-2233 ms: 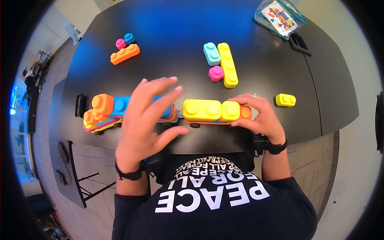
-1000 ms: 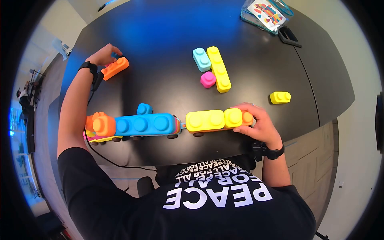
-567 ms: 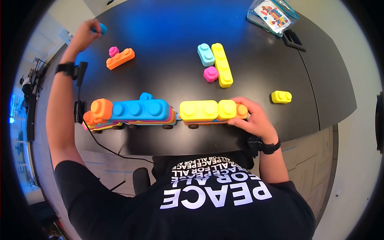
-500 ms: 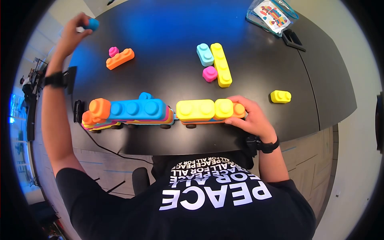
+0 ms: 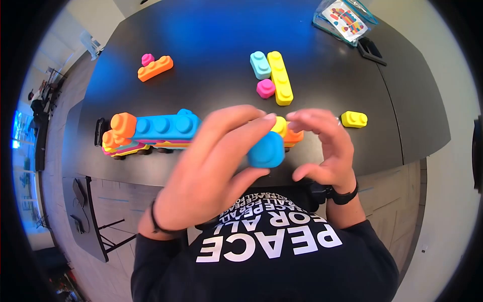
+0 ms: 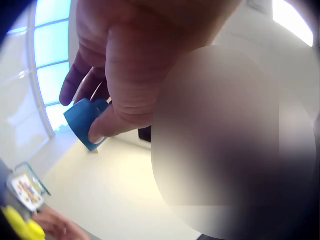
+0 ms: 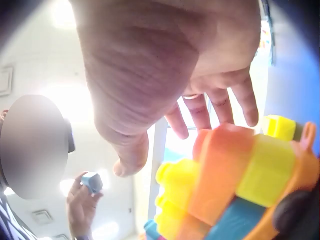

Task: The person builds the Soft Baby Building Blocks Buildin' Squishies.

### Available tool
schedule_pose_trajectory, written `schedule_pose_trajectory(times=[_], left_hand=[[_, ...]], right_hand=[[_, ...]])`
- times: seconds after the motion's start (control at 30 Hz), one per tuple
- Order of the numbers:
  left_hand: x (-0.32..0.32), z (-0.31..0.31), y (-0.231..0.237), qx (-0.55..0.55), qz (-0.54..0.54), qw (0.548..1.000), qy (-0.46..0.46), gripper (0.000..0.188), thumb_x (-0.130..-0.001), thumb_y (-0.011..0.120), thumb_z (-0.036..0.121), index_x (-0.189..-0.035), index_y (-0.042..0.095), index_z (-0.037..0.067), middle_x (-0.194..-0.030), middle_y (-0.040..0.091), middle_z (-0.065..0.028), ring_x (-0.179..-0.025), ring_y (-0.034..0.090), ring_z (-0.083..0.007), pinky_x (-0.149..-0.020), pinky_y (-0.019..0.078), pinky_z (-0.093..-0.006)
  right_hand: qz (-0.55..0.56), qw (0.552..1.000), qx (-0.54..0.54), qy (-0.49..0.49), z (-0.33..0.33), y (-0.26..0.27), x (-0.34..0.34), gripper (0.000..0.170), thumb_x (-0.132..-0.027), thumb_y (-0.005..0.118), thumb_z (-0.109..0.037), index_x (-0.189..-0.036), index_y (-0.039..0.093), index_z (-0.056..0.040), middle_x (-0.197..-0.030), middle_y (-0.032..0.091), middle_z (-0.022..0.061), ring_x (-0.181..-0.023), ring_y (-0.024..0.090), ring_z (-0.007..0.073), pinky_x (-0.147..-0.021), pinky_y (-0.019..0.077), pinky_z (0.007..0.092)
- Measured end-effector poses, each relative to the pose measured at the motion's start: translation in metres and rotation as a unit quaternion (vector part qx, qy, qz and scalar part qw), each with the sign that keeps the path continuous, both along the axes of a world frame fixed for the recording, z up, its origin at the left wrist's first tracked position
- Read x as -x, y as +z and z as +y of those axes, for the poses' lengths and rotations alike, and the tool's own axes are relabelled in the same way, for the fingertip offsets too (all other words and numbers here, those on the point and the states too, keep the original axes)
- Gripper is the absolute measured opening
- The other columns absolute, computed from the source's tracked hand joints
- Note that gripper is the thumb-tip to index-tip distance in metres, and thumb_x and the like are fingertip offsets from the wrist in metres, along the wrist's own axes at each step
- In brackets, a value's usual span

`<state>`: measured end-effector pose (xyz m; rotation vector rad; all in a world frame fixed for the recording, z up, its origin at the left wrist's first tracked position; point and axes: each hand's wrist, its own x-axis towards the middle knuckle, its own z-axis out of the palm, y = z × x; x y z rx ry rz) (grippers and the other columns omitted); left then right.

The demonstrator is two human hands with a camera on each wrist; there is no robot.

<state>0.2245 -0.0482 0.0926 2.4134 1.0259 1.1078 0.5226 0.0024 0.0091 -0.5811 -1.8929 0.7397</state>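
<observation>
My left hand (image 5: 209,171) pinches a small blue block (image 5: 266,151) between thumb and fingers, in front of the train's right part. The same block (image 6: 84,122) shows at the left hand's fingertips in the left wrist view. My right hand (image 5: 329,151) is raised beside the train's right end, fingers spread and slightly bent, holding nothing. The block train has a long blue block (image 5: 163,126) and an orange block (image 5: 123,125) on its left part. Yellow blocks and an orange block (image 7: 222,170) top its right part. The left hand hides the train's middle.
An orange three-stud block (image 5: 156,68) and a pink block (image 5: 147,60) lie far left. Light blue (image 5: 260,65), long yellow (image 5: 280,78) and pink blocks (image 5: 265,89) lie at the back. A yellow block (image 5: 354,120) lies right; a clear bag (image 5: 345,21) stands far right.
My left hand took the small blue block from beside the far orange block, lifted it out left, and brought it to the middle. My right hand let go of the train's right end.
</observation>
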Motion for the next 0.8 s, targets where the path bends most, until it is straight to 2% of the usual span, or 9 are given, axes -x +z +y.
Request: schedule_pose_trajectory(times=[0.07, 0.1, 0.2, 0.23, 0.33, 0.37, 0.57, 0.67, 0.8], left_hand=[[-0.023, 0.01, -0.034, 0.028, -0.077, 0.996, -0.018, 0.089, -0.08, 0.106, 0.004, -0.16, 0.067, 0.004, -0.16, 0.069, -0.023, -0.141, 0.076, -0.0381, -0.111, 0.0652, -0.0456], [-0.029, 0.014, -0.046, 0.044, -0.115, 0.992, -0.025, 0.092, -0.079, 0.107, 0.005, -0.161, 0.066, 0.005, -0.163, 0.068, -0.0223, -0.143, 0.074, -0.0383, -0.112, 0.0647, -0.0463], [-0.034, 0.029, -0.056, -0.024, -0.101, 0.995, -0.009, 0.098, -0.077, 0.108, 0.005, -0.163, 0.063, 0.007, -0.165, 0.066, -0.0228, -0.146, 0.072, -0.0428, -0.117, 0.0623, -0.0506], [-0.032, 0.031, -0.054, -0.027, -0.079, 0.996, 0.014, 0.092, -0.078, 0.108, 0.01, -0.16, 0.066, 0.007, -0.16, 0.07, -0.0217, -0.144, 0.072, -0.0442, -0.119, 0.0593, -0.0547], [-0.023, 0.045, -0.054, -0.042, 0.05, 0.996, 0.057, 0.086, -0.08, 0.107, 0.016, -0.157, 0.07, 0.006, -0.153, 0.075, -0.0195, -0.139, 0.073, -0.0437, -0.117, 0.058, -0.0561], [-0.024, 0.05, -0.062, -0.048, 0.055, 0.995, 0.066, 0.077, -0.084, 0.105, 0.026, -0.152, 0.073, 0.007, -0.143, 0.08, -0.0151, -0.13, 0.075, -0.0397, -0.111, 0.058, -0.0544], [-0.026, 0.052, -0.082, -0.005, 0.14, 0.987, 0.081, 0.061, -0.087, 0.101, 0.037, -0.138, 0.08, 0.011, -0.118, 0.083, -0.0061, -0.107, 0.078, -0.0321, -0.092, 0.0597, -0.0479], [-0.026, 0.055, -0.081, -0.014, 0.127, 0.988, 0.081, 0.056, -0.085, 0.101, 0.034, -0.132, 0.081, 0.011, -0.112, 0.081, -0.0037, -0.101, 0.078, -0.0293, -0.085, 0.0595, -0.0472], [-0.026, 0.056, -0.081, 0.0, 0.123, 0.99, 0.075, 0.057, -0.085, 0.102, 0.035, -0.132, 0.082, 0.012, -0.112, 0.083, -0.005, -0.099, 0.078, -0.0319, -0.085, 0.0608, -0.0472]], right_hand=[[-0.05, 0.997, -0.049, 0.016, -0.005, 0.009, 0.004, 0.082, -0.085, 0.109, -0.034, -0.154, 0.078, -0.0036, -0.147, 0.078, 0.0195, -0.124, 0.079, 0.0331, -0.106, 0.0663, 0.0456], [-0.058, 0.997, -0.055, 0.013, -0.004, 0.011, 0.006, 0.071, -0.088, 0.107, -0.021, -0.152, 0.081, -0.0034, -0.144, 0.08, 0.0192, -0.123, 0.08, 0.033, -0.105, 0.0669, 0.0456], [-0.046, 0.998, -0.042, -0.027, 0.002, -0.006, -0.007, 0.064, -0.093, 0.102, -0.016, -0.152, 0.08, -0.0027, -0.145, 0.077, 0.019, -0.126, 0.079, 0.0323, -0.108, 0.0655, 0.0453], [-0.028, 0.999, -0.03, -0.035, 0.004, -0.014, -0.011, 0.06, -0.098, 0.098, -0.011, -0.153, 0.078, -0.0022, -0.147, 0.074, 0.0187, -0.13, 0.078, 0.0313, -0.109, 0.0644, 0.0448], [0.117, 0.987, 0.104, -0.039, 0.001, -0.031, -0.012, 0.053, -0.105, 0.087, -0.004, -0.156, 0.074, -0.002, -0.155, 0.065, 0.0176, -0.14, 0.072, 0.0294, -0.114, 0.0616, 0.0437], [0.067, 0.993, 0.099, -0.017, 0.006, -0.038, -0.021, 0.052, -0.109, 0.078, 0.001, -0.16, 0.071, -0.0019, -0.16, 0.059, 0.0166, -0.145, 0.068, 0.0277, -0.116, 0.059, 0.0416], [0.067, 0.989, 0.131, -0.002, 0.008, -0.053, -0.018, 0.05, -0.107, 0.077, 0.002, -0.157, 0.072, -0.0014, -0.159, 0.065, 0.019, -0.143, 0.07, 0.0278, -0.121, 0.0579, 0.0405], [0.069, 0.989, 0.127, 0.0, 0.011, -0.056, -0.02, 0.049, -0.106, 0.078, 0.002, -0.155, 0.072, -0.0009, -0.159, 0.067, 0.0205, -0.144, 0.071, 0.0289, -0.123, 0.0591, 0.0424], [0.055, 0.991, 0.123, 0.017, 0.013, -0.055, -0.018, 0.051, -0.104, 0.08, 0.003, -0.154, 0.072, -0.0013, -0.158, 0.069, 0.0212, -0.145, 0.072, 0.0308, -0.122, 0.0608, 0.0442]])
